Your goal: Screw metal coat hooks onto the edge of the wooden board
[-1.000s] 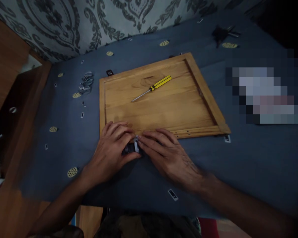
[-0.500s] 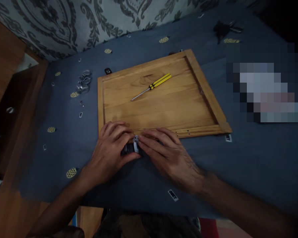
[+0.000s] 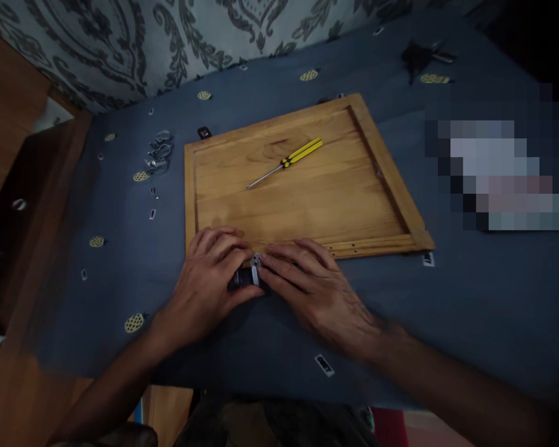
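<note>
A wooden framed panel (image 3: 279,211) lies on the cloth-covered table, its near edge under my fingers. At that edge sits a small black-and-silver metal fitting (image 3: 254,276) with holes in its silver plate. My left hand (image 3: 205,282) is closed round the fitting from the left, thumb below and fingers over the frame. From the other side my right hand (image 3: 319,292) presses its fingertips against the silver plate and the frame; its thumb is hidden. A yellow-handled screwdriver (image 3: 302,152) rests on the panel, its tip pointing toward my left hand.
Several metal pieces (image 3: 159,152) and small screws (image 3: 153,193) lie left of the panel. Small black objects touch its far edge, one a black fitting (image 3: 204,132). A dark tool (image 3: 426,59) is at the back right, before a blurred-out patch. A patterned wall closes the back.
Both hands keep the same hold on the fitting. The whole view has shifted very slightly; the panel and screwdriver stay put.
</note>
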Available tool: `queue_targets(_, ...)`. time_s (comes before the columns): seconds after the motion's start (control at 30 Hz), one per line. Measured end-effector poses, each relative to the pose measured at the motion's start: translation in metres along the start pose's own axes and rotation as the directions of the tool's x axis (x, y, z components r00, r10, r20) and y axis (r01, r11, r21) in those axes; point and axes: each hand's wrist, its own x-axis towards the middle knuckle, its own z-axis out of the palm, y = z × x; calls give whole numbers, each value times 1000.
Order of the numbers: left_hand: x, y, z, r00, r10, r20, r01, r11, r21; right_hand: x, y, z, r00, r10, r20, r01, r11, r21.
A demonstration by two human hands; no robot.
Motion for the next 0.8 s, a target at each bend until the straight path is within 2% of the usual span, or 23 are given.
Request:
queue_targets(0.3,-1,0,1,1000,-8,-9,8,1000,0,3,-1,0,1000,8,-7,-9,995,-103)
queue_targets(0.53,0,-1,2,1000,0,-2,0,999,32,3,-2,-1,1000,-4,6,5,996,-90)
queue_targets(0.63,0,-4,-2,1000,-25,12,25,999,31,3,-2,0,1000,-5,15,7,995,-98)
queue_targets(0.8,-3,-15,-14,997,-68,-47,67,997,-29,1,0,1,1000,-16,18,17,994,-104)
